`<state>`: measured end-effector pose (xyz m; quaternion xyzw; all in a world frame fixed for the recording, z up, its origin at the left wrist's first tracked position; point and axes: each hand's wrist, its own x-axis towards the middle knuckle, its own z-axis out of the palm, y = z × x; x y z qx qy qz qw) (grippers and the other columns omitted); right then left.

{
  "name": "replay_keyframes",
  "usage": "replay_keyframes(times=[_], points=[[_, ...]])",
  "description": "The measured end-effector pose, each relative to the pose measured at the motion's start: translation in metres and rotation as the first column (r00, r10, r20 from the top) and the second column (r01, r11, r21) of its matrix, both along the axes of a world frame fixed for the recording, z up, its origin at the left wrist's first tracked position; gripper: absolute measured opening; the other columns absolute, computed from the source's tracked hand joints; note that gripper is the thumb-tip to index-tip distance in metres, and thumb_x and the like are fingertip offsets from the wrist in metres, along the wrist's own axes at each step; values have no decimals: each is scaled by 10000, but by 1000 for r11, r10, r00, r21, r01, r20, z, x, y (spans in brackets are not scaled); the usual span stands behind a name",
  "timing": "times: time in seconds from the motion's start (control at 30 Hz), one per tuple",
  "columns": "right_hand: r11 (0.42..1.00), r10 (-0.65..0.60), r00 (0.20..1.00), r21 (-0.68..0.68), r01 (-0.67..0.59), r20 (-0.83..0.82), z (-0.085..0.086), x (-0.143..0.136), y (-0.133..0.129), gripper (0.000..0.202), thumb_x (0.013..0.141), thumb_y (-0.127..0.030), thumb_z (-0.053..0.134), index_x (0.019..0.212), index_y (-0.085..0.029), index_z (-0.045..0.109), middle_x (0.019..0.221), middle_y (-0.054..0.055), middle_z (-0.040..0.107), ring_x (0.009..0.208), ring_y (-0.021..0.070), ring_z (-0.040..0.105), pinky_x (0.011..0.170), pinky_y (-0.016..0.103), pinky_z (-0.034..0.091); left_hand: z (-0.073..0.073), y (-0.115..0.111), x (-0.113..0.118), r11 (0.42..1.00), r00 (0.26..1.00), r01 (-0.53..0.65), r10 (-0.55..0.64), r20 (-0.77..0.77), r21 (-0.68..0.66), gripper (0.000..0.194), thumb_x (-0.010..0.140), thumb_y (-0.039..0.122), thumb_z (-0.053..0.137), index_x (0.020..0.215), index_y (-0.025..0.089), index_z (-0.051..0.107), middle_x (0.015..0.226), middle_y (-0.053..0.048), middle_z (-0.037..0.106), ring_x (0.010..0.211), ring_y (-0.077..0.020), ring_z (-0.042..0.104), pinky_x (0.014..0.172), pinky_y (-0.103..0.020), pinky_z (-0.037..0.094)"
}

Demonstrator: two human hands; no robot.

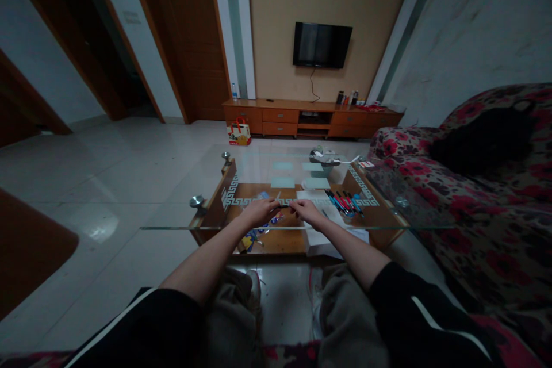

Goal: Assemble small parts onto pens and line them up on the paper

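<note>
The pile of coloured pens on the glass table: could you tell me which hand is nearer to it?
Right. The right hand lies just left of the coloured pens; the left hand is farther left, beyond it.

Two hands (261, 211), one pen (283, 206)

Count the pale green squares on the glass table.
3: one square far left, one beside it, one nearer the hands. A possible fourth looks similar; dim light leaves it uncertain.

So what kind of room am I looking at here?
Most likely a home living room: a wall-mounted TV over a low wooden cabinet, a floral sofa, and a glass coffee table where both hands hold a pen.
</note>
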<state>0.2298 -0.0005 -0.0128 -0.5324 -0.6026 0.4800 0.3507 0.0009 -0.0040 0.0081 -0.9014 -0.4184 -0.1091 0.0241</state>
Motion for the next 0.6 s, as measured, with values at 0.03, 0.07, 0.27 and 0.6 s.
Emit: replay_keyframes(times=[0.03,0.07,0.27,0.6], points=[[1000,-6,1000,2,6,-14,1,0,0,382,862,-483,609,702,-139,649,725,48,673,540,91,522,472,189,347,0,0,0,1000,1000,-5,5,0,-2,351,1015,460,380,1126,254,641,1038,-74,662,879,-194,663,716,-265,487],[1000,-15,1000,5,15,-26,2,-1,-1,362,849,-476,623,719,-139,653,731,45,674,544,90,523,475,188,351,1,-1,0,1000,1000,-7,7,-1,-5,354,1015,461,379,1132,255,642,1036,-74,663,879,-194,663,716,-264,487],[998,-50,995,23,52,-90,9,-3,-6,282,754,-423,716,821,-152,674,749,22,667,578,98,535,496,193,374,4,-2,0,1000,1000,1,-1,-3,-13,357,1016,455,377,1182,266,630,1043,-68,661,882,-192,663,700,-257,486],[999,-43,996,0,43,-73,5,-1,-3,350,820,-496,670,763,-151,646,745,38,682,534,88,522,475,191,355,5,-3,1,1000,1000,-1,1,-8,-7,344,1015,453,380,1147,267,637,1036,-65,662,869,-183,664,706,-252,489]])
